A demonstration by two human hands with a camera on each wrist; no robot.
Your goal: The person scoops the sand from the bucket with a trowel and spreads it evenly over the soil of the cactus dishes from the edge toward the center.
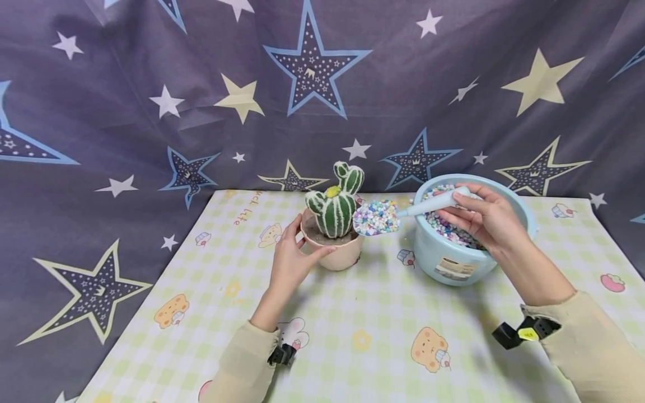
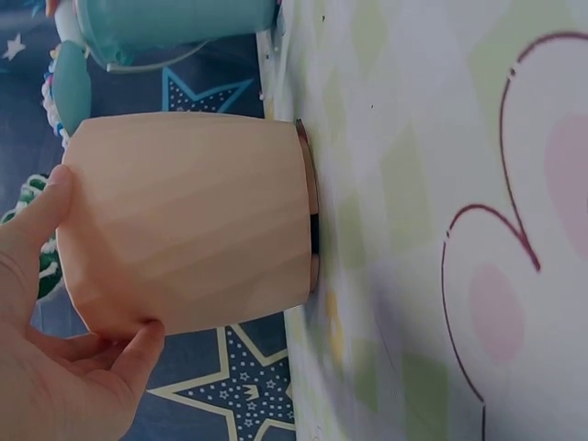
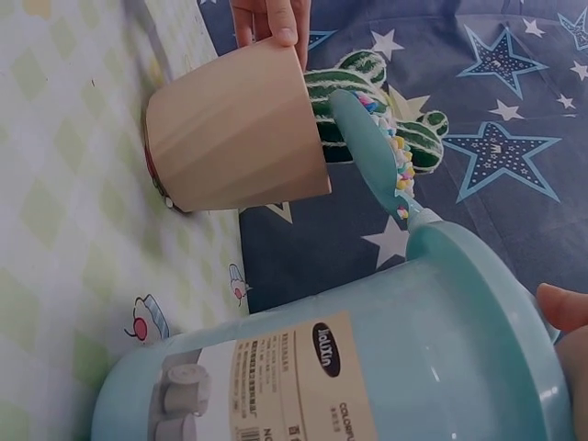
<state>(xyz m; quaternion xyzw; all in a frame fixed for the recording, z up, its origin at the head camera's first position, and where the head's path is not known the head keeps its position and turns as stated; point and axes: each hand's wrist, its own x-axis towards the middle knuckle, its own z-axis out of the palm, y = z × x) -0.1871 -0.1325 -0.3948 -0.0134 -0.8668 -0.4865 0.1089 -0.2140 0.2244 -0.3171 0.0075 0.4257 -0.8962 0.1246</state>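
Observation:
My left hand [image 1: 292,257] holds a pinkish-beige flower pot [image 1: 336,258] by its left side, thumb on the near face near the rim; the left wrist view shows this grip on the pot [image 2: 193,220] close up. A green cactus with white fuzzy ribs [image 1: 336,215] stands upright in the pot's brown fill. Between finger and thumb my right hand [image 1: 491,215] grips the handle of a light blue hand shovel [image 1: 425,206]. Multicoloured pebbles [image 1: 377,217] heap its blade, which is level with the pot's right rim. In the right wrist view the blade [image 3: 367,147] overlaps the cactus.
Right of the pot stands a light blue bucket [image 1: 428,257] holding many more pebbles [image 1: 453,230], below my right hand. A checked, cartoon-printed cloth [image 1: 363,313] covers the table. Behind it hangs a dark star-patterned curtain [image 1: 242,50].

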